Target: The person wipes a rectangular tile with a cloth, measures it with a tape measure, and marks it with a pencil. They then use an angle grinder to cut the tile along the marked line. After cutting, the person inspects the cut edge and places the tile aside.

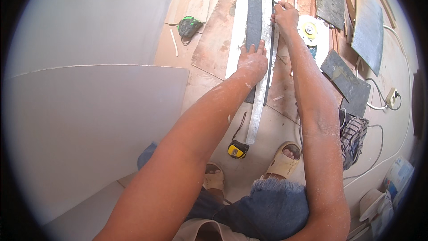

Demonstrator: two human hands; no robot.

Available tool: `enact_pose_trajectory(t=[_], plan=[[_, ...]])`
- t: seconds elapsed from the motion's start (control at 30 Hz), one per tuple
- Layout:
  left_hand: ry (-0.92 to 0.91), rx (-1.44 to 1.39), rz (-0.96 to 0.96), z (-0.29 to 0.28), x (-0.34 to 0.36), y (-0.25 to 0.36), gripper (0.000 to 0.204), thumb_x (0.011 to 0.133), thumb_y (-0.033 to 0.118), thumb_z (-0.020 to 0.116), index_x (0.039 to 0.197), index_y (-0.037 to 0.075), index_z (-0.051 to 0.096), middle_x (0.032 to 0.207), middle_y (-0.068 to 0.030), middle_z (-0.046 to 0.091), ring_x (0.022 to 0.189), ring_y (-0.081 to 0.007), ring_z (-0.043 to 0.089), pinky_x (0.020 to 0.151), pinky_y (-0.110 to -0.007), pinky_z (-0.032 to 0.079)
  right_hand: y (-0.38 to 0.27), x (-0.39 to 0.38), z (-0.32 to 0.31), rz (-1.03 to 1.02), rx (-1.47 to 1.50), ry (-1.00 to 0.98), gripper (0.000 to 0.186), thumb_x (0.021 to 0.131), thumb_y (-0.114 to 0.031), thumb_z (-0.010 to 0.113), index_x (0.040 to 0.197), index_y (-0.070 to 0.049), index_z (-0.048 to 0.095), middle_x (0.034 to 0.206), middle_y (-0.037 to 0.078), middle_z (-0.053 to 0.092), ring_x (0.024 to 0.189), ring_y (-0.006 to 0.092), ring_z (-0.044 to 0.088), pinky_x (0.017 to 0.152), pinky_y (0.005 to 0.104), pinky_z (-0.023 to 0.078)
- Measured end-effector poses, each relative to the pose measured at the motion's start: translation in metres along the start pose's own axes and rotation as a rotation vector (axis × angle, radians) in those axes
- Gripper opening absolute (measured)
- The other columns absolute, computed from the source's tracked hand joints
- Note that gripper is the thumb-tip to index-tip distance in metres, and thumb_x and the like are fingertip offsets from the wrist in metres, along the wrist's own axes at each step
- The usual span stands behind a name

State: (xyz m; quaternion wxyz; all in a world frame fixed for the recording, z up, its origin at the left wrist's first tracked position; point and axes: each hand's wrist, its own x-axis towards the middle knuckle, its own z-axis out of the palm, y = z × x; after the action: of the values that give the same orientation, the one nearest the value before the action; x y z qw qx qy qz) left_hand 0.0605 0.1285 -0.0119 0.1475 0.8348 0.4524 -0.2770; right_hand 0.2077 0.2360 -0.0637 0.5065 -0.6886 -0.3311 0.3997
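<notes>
My left hand (252, 64) lies with fingers spread across a long silver metal straightedge (256, 116) and a dark grey strip (254, 18), which rests on a white board (233, 59). My right hand (285, 18) is closed at the upper right of the straightedge, beside the strip's edge; whatever its fingers grip is too small to make out. A yellow-and-black tape measure (237, 150) lies near the straightedge's lower end. A green-and-black tape measure (189, 27) sits left of the wooden work board (205, 53).
A power tool with a pale disc (310, 30) lies to my right among grey offcuts (330, 6), beside cables and a power socket strip (392, 98). Dark cloth (354, 138) is bundled below them. A large pale panel (89, 129) stands at my left; my sandalled feet (284, 160) are below.
</notes>
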Motion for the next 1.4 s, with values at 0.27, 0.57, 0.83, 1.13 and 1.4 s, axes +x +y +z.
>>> enact_pose_trajectory(t=[0.27,0.57,0.83,1.13,1.4], plan=[[0.015,0.052,0.003,0.005,0.003,-0.001,0.086,0.085,0.025,0.077,0.155,0.003,0.032,0.168,-0.0134,0.018,0.15,-0.0296,0.031,0.12,-0.052,0.027,0.011,-0.014,-0.007,-0.031,-0.229,0.035,0.036,0.084,-0.024,0.06,0.106,0.0,0.075,0.1,0.025,0.073,0.098,0.0365,0.071,0.092,0.0416,0.054],[0.026,0.06,0.022,0.001,0.003,0.001,0.087,0.083,0.03,0.079,0.154,0.004,0.034,0.167,-0.0142,0.02,0.149,-0.0287,0.032,0.12,-0.05,0.028,0.036,-0.101,-0.042,-0.219,-0.403,0.003,0.036,0.088,-0.022,0.06,0.112,0.002,0.072,0.085,0.02,0.074,0.074,0.0246,0.074,0.074,0.035,0.057],[0.035,0.077,0.017,0.001,0.003,-0.003,0.086,0.083,0.029,0.078,0.153,0.003,0.036,0.166,-0.0144,0.023,0.148,-0.0286,0.034,0.119,-0.049,0.029,0.016,-0.212,-0.074,-0.105,-0.404,-0.2,0.035,0.09,-0.018,0.058,0.116,0.002,0.07,0.109,0.026,0.071,0.103,0.0383,0.069,0.094,0.0419,0.053],[0.013,0.096,0.035,-0.006,-0.002,-0.001,0.084,0.084,0.032,0.078,0.152,0.003,0.038,0.166,-0.0136,0.023,0.147,-0.0289,0.036,0.119,-0.052,0.029,0.036,-0.313,-0.099,-0.091,-0.364,-0.306,0.027,0.091,-0.016,0.059,0.111,0.001,0.066,0.097,0.026,0.07,0.092,0.0436,0.067,0.084,0.0484,0.053],[-0.004,0.092,0.021,-0.006,-0.001,0.002,0.081,0.086,0.031,0.077,0.152,0.003,0.039,0.167,-0.0138,0.022,0.149,-0.0312,0.033,0.118,-0.054,0.028,0.03,-0.346,-0.115,-0.081,-0.384,-0.389,0.024,0.091,-0.013,0.058,0.111,0.0,0.064,0.1,0.024,0.068,0.092,0.0433,0.066,0.084,0.0475,0.053]])
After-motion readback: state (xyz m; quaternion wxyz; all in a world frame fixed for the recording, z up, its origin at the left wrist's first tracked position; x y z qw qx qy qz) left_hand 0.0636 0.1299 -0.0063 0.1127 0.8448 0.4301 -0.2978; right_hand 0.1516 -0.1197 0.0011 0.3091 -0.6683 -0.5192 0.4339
